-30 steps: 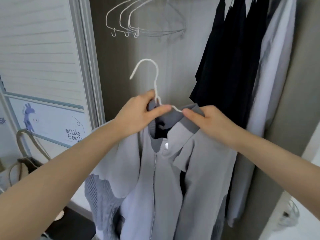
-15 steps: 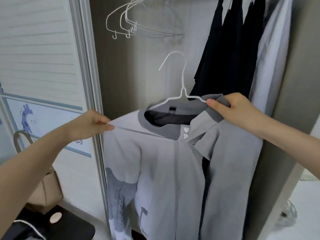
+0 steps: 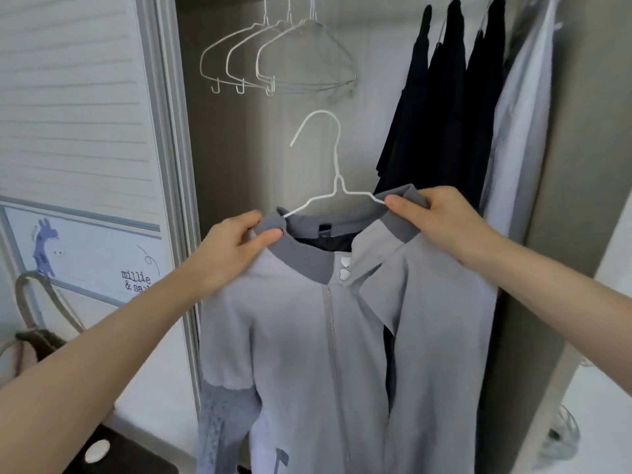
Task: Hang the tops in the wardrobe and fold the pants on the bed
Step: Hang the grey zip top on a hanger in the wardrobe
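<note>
Left hand (image 3: pixel 236 248): fingers and thumb curled on the left side of the darker grey collar, pinching cloth at the point where the hanger's arm enters the neck.
Right hand (image 3: pixel 434 217): thumb and fingers pinching the right side of the collar, folded over the hanger's other arm.
Grey zip top (image 3: pixel 307 336): held up between both hands in front of the open wardrobe, front facing the camera, zip closed below two small heart-shaped fasteners; right front panel folded outward, left sleeve hanging slack with a darker patterned lower part.
White wire hanger (image 3: pixel 337 165): threaded into the neck of the top, hook upright and free in the air, below the rail's level and not on anything.
Empty hangers (image 3: pixel 273 59): three white wire ones hanging together, above and left of the held hook.
Dark garments (image 3: pixel 444 107): hung on the right, just behind the right hand.
Pale garment (image 3: pixel 519 107): hung furthest right, beside the dark ones.
Wardrobe rail: out of view above the frame.
Stage, as judged: top seated on the hanger, shoulders being settled; hooking onto the rail not yet done.
Risk, seating: the turned-out right panel suggests uneven seating; weight could slide the top off the thin wire once the collar is released.
Risk, hooking: the free hook could catch the empty hangers or snag a dark garment on the way up.
Risk, grip: hold is on cloth, not wire, so the hanger may swivel when lifted.
</note>
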`<state>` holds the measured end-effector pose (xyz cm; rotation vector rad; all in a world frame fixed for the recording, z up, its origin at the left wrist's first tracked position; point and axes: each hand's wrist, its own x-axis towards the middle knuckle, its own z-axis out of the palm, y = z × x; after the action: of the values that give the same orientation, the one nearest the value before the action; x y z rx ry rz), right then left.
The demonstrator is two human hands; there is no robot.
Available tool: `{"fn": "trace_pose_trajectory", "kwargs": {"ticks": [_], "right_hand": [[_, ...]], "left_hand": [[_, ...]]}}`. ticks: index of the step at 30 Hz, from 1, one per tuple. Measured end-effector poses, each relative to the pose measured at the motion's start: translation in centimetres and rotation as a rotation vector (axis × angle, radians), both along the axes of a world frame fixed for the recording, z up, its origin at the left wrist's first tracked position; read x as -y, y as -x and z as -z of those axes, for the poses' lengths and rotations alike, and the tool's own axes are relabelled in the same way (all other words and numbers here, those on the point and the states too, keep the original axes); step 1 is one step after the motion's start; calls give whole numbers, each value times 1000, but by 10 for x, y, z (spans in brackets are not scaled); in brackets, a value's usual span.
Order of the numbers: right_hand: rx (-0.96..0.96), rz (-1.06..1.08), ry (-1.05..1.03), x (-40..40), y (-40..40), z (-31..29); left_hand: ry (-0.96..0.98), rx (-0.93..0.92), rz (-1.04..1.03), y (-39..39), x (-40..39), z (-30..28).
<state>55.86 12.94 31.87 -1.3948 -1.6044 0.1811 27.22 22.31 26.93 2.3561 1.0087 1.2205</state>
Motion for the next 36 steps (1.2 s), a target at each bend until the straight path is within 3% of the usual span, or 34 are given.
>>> {"fn": "trace_pose_trajectory", "kwargs": {"ticks": [4, 7, 9, 12, 16, 18, 21, 23, 26, 30, 33, 36], "right_hand": [[283, -90, -75, 17, 5, -5], [307, -120, -92, 16, -10, -7], [213, -117, 114, 17, -14, -7], [-201, -334, 485, 24, -9, -10], [-422, -405, 451, 34, -3, -28], [-356, -329, 385, 34, 0, -39], [58, -88, 176, 36, 6, -53], [118, -55, 92, 37, 16, -56], [-218, -163, 140, 38, 33, -55], [-690, -120, 207, 29, 55, -72], [-791, -65, 126, 12, 68, -102], [-806, -85, 61, -13, 86, -125]], "left_hand": [[-50, 138, -95, 12, -15, -2], [-68, 170, -87, 28, -21, -5], [-77, 174, -74, 31, -25, -8], [-68, 133, -73, 34, -37, -16], [-35, 45, -65, 35, -57, -24], [-29, 43, -48, 33, -62, -31], [-34, 32, -33, 30, -63, -48], [-95, -43, -98, 27, -66, -59], [-92, -170, -216, 16, -71, -64], [27, -159, -181, -3, -63, -65], [-8, -71, -19, -11, -44, -75], [8, 153, 194, -21, -11, -91]]}}
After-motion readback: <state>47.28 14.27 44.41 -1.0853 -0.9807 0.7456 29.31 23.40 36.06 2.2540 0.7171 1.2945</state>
